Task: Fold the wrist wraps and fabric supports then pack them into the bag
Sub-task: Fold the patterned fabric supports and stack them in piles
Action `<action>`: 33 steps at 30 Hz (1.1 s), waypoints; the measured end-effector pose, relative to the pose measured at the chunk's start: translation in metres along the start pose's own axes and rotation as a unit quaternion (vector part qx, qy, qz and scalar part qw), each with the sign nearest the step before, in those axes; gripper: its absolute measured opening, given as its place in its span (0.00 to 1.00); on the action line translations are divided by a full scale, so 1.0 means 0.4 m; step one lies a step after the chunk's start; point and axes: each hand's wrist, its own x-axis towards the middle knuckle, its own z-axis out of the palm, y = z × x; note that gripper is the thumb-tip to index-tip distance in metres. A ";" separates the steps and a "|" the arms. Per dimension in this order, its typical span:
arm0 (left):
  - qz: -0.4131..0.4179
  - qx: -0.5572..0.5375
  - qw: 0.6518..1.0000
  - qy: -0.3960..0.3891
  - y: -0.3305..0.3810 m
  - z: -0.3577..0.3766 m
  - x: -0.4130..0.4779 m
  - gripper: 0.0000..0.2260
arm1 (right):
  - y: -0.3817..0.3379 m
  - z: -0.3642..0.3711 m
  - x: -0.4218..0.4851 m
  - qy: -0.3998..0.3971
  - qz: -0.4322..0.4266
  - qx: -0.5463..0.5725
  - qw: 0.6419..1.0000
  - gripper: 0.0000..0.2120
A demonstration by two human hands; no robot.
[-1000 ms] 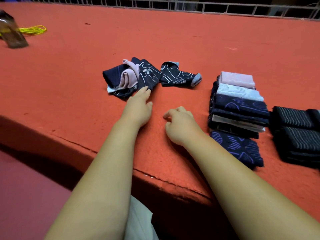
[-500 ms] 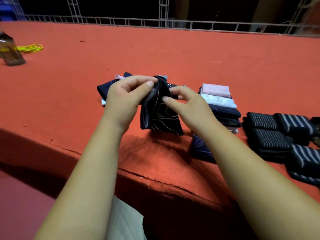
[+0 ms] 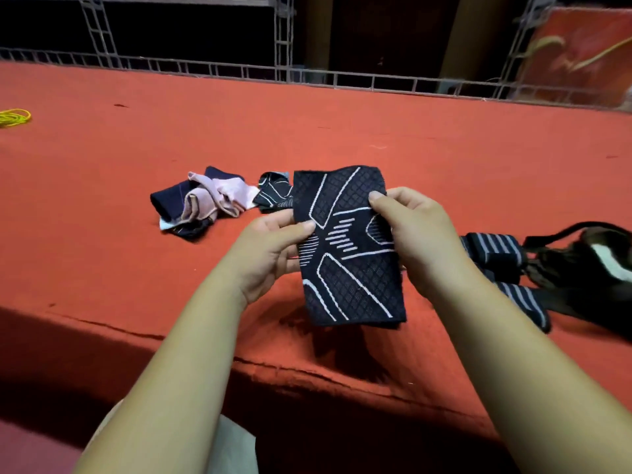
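A dark navy fabric support (image 3: 349, 254) with white line patterns hangs flat and upright in the air above the red table. My left hand (image 3: 270, 251) pinches its left edge and my right hand (image 3: 420, 234) pinches its right edge near the top. Behind it on the table lies a loose pile of unfolded supports (image 3: 205, 201), navy and pale pink, with one more dark patterned piece (image 3: 275, 191) beside them. Black wrist wraps with grey stripes (image 3: 496, 251) lie to the right, partly hidden by my right arm. A dark bag (image 3: 588, 268) sits at the far right edge.
The red felt table (image 3: 102, 234) has a front edge running across below my forearms. A yellow cord (image 3: 13, 117) lies at the far left. A metal truss railing (image 3: 307, 75) borders the table's far side.
Both hands lifted the dark patterned support off the table and spread it out flat between them. The view shifted right, so the folded stack is hidden and the bag appears.
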 end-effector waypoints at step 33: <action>-0.087 0.004 0.995 -0.047 -0.003 0.316 0.057 0.17 | 0.157 -0.375 -0.073 -0.071 0.058 0.252 0.963 0.20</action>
